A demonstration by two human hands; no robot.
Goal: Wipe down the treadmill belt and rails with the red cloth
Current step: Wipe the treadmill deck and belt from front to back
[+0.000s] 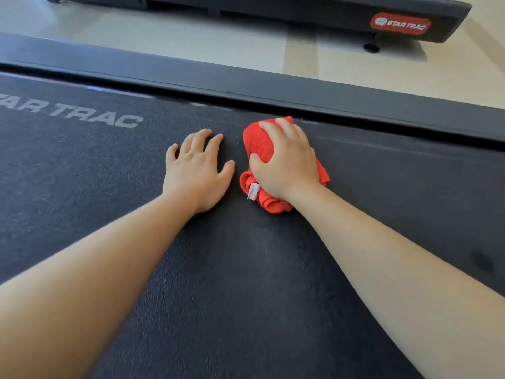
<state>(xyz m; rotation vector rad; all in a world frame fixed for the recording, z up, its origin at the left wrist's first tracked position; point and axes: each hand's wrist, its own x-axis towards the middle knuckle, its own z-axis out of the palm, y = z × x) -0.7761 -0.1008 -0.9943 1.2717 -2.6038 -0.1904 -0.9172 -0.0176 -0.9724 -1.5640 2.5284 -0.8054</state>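
The red cloth point(259, 149) is bunched into a thick wad under my right hand point(287, 162), lying on the treadmill belt point(246, 269) near its far edge, just short of the dark gap before the side rail point(246, 86). I keep it balled up rather than spread out so that my palm can bear down through a firm pad. My fingers curl over the top of the wad and my thumb digs into its left side, so the grip is closed around the cloth while the heel of my hand presses it to the belt. Its white tag point(253, 190) sticks out below my thumb.

My left hand point(196, 170) lies just beside the cloth without touching it, fingers spread and flat on the belt, holding nothing. I judge it is there as a prop, taking my weight as I lean across.

To the left, the pale STAR TRAC lettering point(73, 113) is printed on the belt. From where the cloth sits, I judge the belt's far strip is the part in hand, with the rail close enough to take next. Beyond the rail is light floor point(164, 42), then a second treadmill point(300, 12) with a red badge point(400, 24).
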